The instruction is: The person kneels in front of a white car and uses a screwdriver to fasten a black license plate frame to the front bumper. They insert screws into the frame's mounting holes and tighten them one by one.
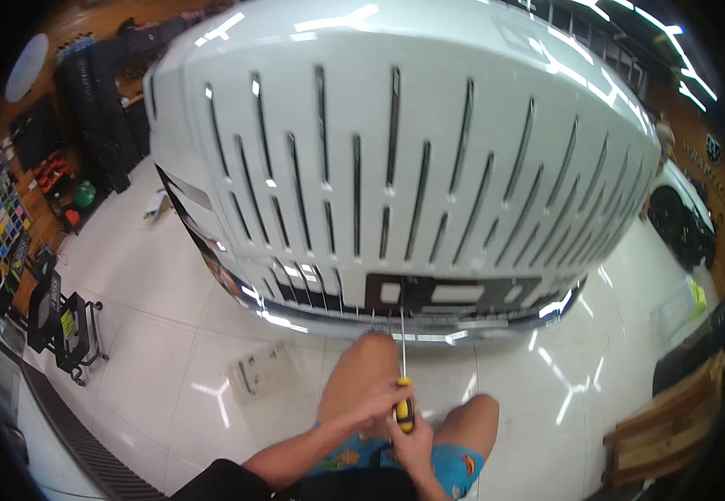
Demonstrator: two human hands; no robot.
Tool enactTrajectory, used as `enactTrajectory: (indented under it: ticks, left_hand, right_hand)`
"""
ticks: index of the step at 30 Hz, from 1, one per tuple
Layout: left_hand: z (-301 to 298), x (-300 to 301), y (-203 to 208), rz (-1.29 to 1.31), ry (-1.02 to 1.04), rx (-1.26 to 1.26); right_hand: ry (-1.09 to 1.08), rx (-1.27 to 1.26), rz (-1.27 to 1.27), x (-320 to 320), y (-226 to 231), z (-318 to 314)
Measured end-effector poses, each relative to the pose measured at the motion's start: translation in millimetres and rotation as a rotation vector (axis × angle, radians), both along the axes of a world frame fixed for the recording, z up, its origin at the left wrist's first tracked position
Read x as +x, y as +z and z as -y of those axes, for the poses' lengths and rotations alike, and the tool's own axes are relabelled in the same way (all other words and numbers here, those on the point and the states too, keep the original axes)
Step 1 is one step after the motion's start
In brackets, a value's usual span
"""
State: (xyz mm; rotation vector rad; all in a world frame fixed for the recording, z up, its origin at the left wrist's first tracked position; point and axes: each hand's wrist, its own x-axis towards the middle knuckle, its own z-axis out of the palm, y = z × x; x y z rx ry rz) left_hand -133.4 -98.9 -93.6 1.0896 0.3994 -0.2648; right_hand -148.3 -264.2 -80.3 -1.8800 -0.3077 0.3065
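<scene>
A long screwdriver (404, 406) with a yellow and black handle points away from me. Its thin metal shaft reaches up to the black license plate bracket (387, 306) low on the front of a white car (433, 108). My left hand (383, 404) closes on the handle near where the shaft begins. Around the rear end of that handle are the fingers of my right hand (413, 444). The tip meets the bracket near its left part; whether it sits in a screw cannot be told. Vertical dark slots cover the car's front panel above.
A clear flat tray or bag with small parts (262, 371) lies on the white tiled floor left of my knee. At far left stands a black rolling cart (66, 321). A wooden crate (667, 422) is at lower right, with another white car (681, 204) beyond.
</scene>
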Motion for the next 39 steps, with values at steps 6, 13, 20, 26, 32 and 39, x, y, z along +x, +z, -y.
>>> enactTrajectory:
  ticks: [6,13,20,26,32,39]
  left_hand:
    - [-2,1,-1,0.091,0.000,0.285]
    - [-24,2,8,0.204,-0.171,-0.659]
    - [-6,8,11,0.076,-0.064,0.030]
    - [-8,7,22,0.100,-0.118,-0.314]
    - [-19,20,1,0.160,-0.207,-0.357]
    - [-10,15,19,0.061,-0.119,-0.049]
  right_hand:
    - [0.058,0.444,-0.798,9,-12,-8]
    - [0.408,1.404,-1.521,14,-1,-14]
    - [0.138,0.744,-1.158,18,2,-4]
    - [0.209,1.096,-1.342,16,-3,-6]
    - [0.080,0.698,-0.935,20,9,-9]
    - [-0.036,0.584,-0.687,19,6,-21]
